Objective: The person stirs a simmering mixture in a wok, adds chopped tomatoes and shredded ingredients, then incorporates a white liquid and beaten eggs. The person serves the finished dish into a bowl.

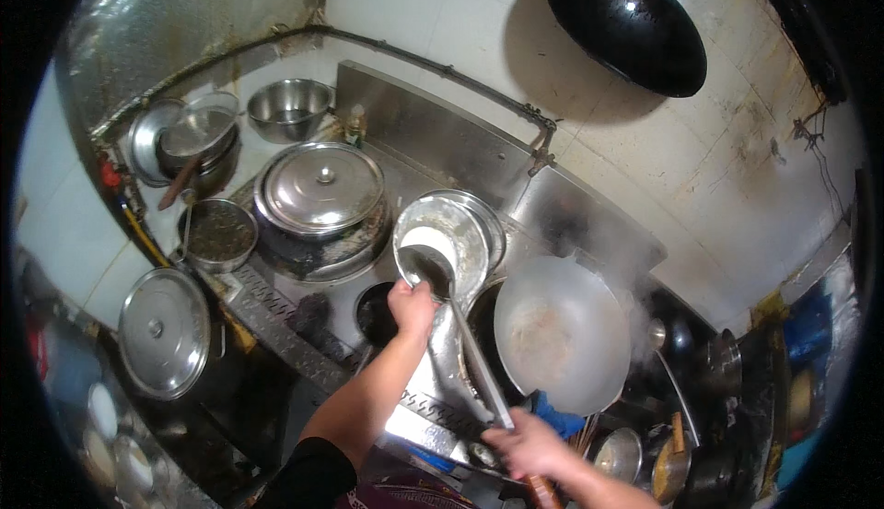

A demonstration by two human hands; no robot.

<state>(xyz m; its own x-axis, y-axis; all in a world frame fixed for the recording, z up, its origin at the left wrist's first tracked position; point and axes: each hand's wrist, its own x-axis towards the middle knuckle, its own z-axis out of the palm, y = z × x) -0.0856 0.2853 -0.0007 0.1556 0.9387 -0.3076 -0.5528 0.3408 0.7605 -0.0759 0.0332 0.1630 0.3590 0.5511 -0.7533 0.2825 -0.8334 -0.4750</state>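
My left hand [412,307] grips the near rim of a metal pot [472,250], which is tilted and has white contents showing inside. In my right hand [528,445] is the long handle of a metal ladle [426,269]; its bowl rests at the pot's mouth, over the white contents. Whether the bowl holds anything is unclear. A round metal lid or pan [494,232] lies behind the pot. Just right of it a large pale wok [563,336] sits tilted on the range, with a blue cloth [552,413] at its near rim and steam rising beyond it.
A lidded pot [321,194] stands on the range at left, near a bowl of dark food [217,232] and a steel basin [289,109]. Another lidded pot [164,333] stands lower left. A black wok [625,25] hangs on the wall. Small bowls [618,455] stand lower right.
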